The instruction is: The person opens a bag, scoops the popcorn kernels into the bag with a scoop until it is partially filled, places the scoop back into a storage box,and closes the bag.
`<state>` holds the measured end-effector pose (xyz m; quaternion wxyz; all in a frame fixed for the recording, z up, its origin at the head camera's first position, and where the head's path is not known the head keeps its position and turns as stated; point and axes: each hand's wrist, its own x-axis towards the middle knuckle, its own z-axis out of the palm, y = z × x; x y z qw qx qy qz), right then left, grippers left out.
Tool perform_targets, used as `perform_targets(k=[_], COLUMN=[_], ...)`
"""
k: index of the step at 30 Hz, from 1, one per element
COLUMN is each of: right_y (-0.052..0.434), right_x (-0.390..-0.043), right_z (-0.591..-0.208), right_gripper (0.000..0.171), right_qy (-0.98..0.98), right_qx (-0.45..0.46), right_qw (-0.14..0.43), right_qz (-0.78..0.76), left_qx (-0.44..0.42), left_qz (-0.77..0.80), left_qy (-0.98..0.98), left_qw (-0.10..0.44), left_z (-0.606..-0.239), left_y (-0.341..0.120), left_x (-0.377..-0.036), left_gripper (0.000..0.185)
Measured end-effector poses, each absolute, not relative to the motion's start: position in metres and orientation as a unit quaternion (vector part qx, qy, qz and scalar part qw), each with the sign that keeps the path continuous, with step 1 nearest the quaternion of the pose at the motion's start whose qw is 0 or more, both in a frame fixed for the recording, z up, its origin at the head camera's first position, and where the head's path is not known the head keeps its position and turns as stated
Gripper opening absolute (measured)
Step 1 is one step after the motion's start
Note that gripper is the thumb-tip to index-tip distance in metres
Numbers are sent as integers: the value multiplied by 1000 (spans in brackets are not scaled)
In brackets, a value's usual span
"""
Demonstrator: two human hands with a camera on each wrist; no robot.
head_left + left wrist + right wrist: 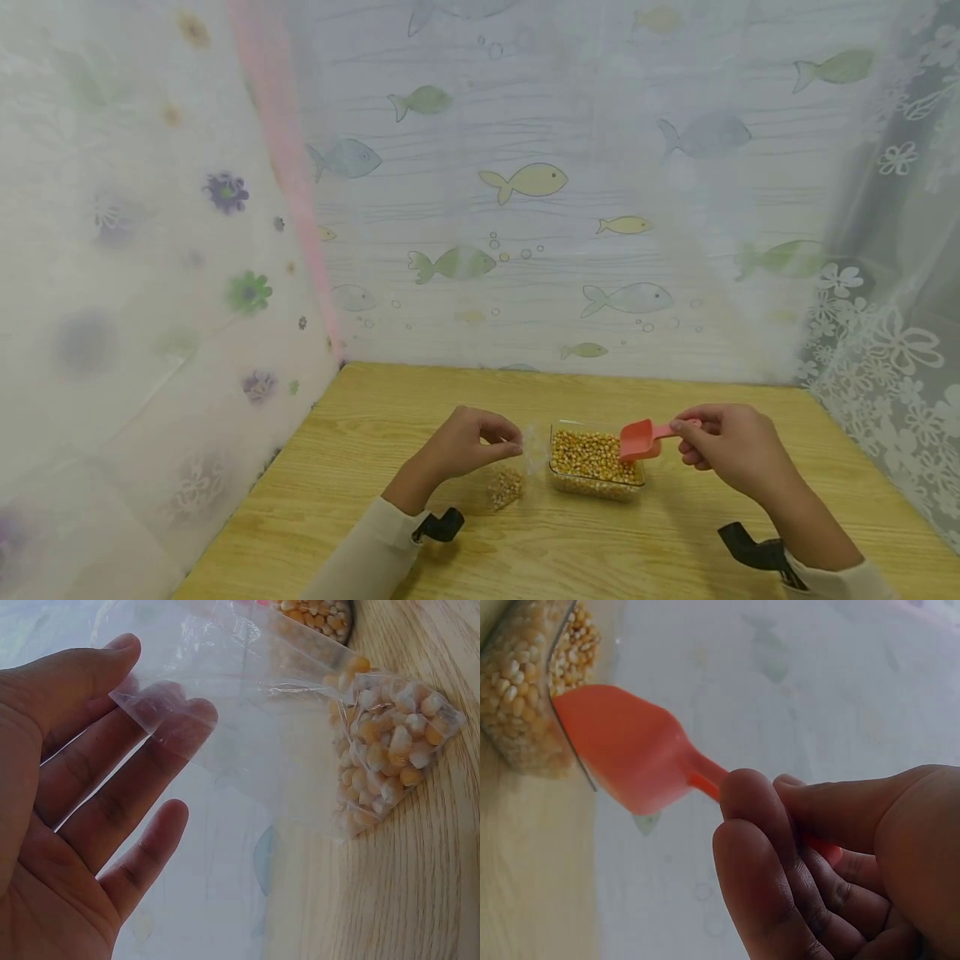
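Fingers of the left hand [467, 450] pinch the mouth of a clear plastic bag of corn kernels [508, 482] upright mid-tabletop; the right hand [726, 446] grips a red plastic scoop [640, 439] over the clear rectangular kernel tub [596, 463].

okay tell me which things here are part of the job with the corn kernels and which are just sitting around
In use:
left hand pinching the clear bag with kernels in its bottom
right hand holding the red scoop by its handle
clear tub of kernels, scoop bowl over it

Just around:
wooden table
fish-print curtain
flowered curtains at the sides
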<state>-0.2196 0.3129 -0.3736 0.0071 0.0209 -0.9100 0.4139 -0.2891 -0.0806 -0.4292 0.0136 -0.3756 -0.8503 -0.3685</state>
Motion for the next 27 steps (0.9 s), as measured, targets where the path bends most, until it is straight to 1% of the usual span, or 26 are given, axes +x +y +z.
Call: perform_targets(k=[6, 10, 18, 24, 27], right_y=[309, 310, 310, 310, 310], right_x=[-224, -229, -238, -242, -243], right_z=[-383, -391, -407, -413, -415], right_gripper=[40, 42, 43, 42, 43], right_qy=[-904, -896, -881, -868, -856], right_qx=[24, 25, 41, 55, 61], right_qw=[14, 11, 12, 8, -6], right_qz=[427, 444, 471, 493, 513], left_qx=[-377, -378, -375, -377, -378], left_qz=[-372, -375, -376, -375, -372], left_qy=[-848, -846, -847, -847, -848], left_qw=[13, 11, 5, 8, 11], left_z=[-429, -430, -429, -429, -428], left_y=[-81, -81, -81, -81, -81], left_x=[-290, -289, -288, -289, -289], left_gripper=[16, 14, 25, 21, 17])
